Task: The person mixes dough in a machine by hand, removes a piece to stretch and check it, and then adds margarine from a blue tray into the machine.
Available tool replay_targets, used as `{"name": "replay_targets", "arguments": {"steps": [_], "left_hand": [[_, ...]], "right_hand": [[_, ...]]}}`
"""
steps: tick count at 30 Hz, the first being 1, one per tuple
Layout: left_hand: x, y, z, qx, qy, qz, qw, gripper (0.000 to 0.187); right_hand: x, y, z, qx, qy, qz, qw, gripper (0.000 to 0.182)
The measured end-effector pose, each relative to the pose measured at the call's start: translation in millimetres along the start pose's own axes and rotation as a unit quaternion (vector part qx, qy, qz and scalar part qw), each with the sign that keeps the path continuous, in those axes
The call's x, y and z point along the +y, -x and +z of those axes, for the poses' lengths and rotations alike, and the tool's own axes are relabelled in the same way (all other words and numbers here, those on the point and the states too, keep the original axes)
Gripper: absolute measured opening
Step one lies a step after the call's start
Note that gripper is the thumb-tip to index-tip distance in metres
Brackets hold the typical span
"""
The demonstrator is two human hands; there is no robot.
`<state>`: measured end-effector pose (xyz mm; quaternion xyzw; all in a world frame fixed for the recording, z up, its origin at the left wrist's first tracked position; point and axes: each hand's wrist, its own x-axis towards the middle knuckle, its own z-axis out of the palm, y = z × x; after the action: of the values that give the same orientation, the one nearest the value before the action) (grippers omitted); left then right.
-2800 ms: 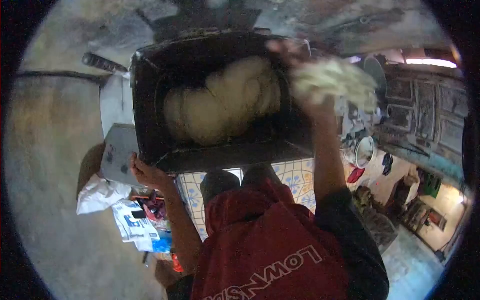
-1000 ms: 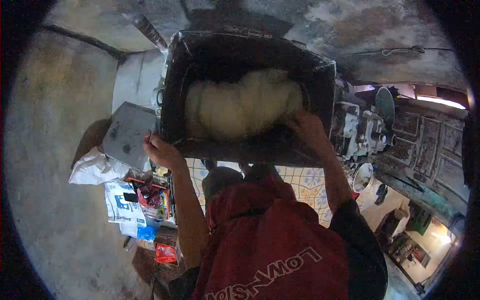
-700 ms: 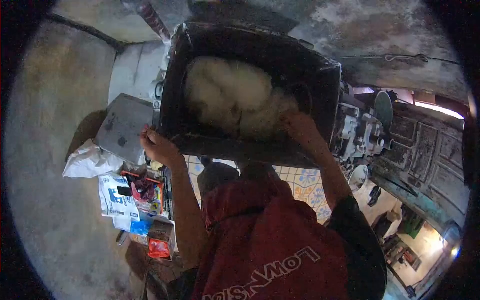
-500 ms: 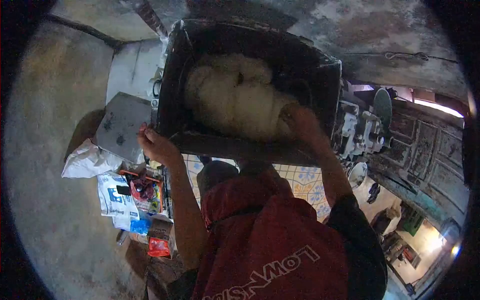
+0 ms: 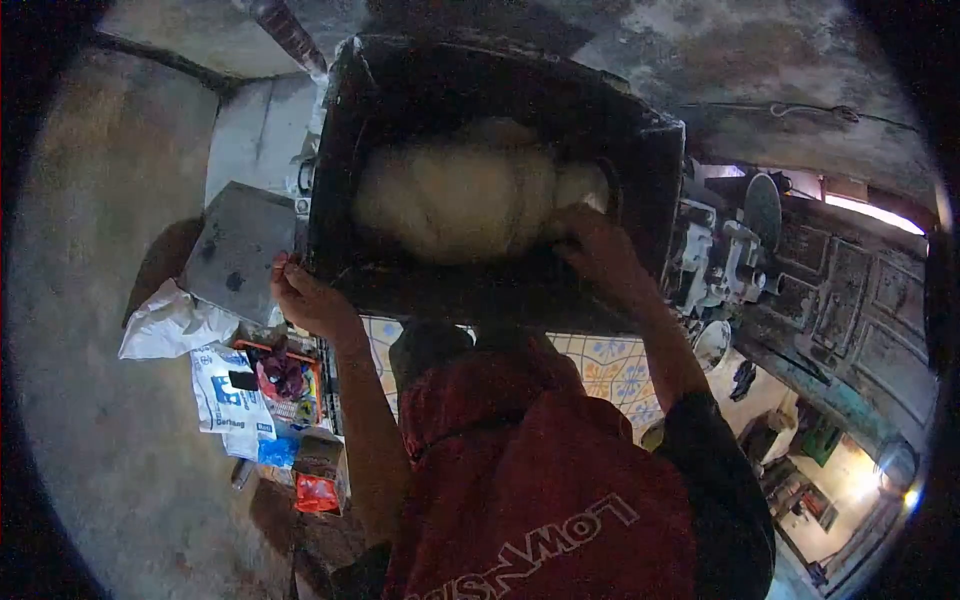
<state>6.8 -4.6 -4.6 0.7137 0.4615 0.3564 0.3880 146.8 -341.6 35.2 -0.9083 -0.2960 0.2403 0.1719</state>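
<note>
- Head view: pale, doughy mass (image 5: 460,200) sits in the dark trough (image 5: 480,305), mid-floor and out to the right. Walls all round, presumably there to contain it. Mass is blurred, so probably moving.
- Right hand (image 5: 600,255) reaches over the near wall to the mass's right end, fingers bent down. Reads as a guiding or feeling contact at the edge. Can't tell whether it's gripping or just touching.
- Left hand (image 5: 315,305) is by the trough's near left corner, loosely open, fingers slightly curled, nothing visible in it. Looks parked clear of the mass; can't confirm contact with the rim.
- Grey panel (image 5: 240,250) lies just left of the trough, beside the left hand.
- Metal machine part (image 5: 715,260) sits right against the trough's right side, maybe its drive.
- White bag (image 5: 180,322) is below the panel.
</note>
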Motion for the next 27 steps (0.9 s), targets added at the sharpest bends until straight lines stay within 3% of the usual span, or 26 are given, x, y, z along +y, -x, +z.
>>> {"name": "replay_targets", "arguments": {"steps": [3,6,9,11,13,16,19,22,25,27], "left_hand": [[-15.8,-2.2,2.4,0.009,0.058,-0.028,0.998,0.026],[-4.7,-2.0,4.8,0.016,0.079,-0.063,0.995,0.029],[-8.4,-2.5,2.7,0.015,0.035,-0.018,0.999,0.028],[-1.4,-1.4,-0.1,0.015,0.024,-0.007,1.0,0.024],[-4.3,-0.4,1.7,0.004,0.064,-0.025,0.998,0.023],[-12.0,-2.7,4.3,0.001,0.147,-0.071,0.987,0.021],[-11.1,-0.9,3.7,-0.003,0.139,-0.058,0.989,0.02],[-0.1,-1.8,2.9,-0.01,0.101,-0.05,0.994,0.02],[22.7,1.1,0.9,-0.004,0.046,-0.088,0.995,0.021],[25.6,0.1,0.9,-0.004,0.049,-0.097,0.994,0.022]], "right_hand": [[4.1,-9.4,53.9,0.034,0.232,-0.145,0.961,0.041],[27.9,-32.5,114.0,0.057,0.146,-0.303,0.94,0.04],[-31.0,-78.2,44.0,-0.13,0.224,-0.026,0.966,0.039],[-3.4,-66.9,24.9,0.057,0.108,-0.006,0.993,0.034],[38.8,-55.4,13.8,0.124,0.022,0.049,0.991,0.03],[42.7,-29.7,-17.4,0.122,-0.003,0.097,0.988,0.029],[52.6,-12.1,-12.5,0.142,0.018,0.094,0.985,0.026],[44.8,-4.3,-2.4,0.073,0.042,0.073,0.994,0.031],[5.3,-2.2,2.6,0.038,0.096,-0.01,0.995,0.033],[-13.8,-7.2,15.5,-0.042,0.11,-0.106,0.987,0.034]]}}
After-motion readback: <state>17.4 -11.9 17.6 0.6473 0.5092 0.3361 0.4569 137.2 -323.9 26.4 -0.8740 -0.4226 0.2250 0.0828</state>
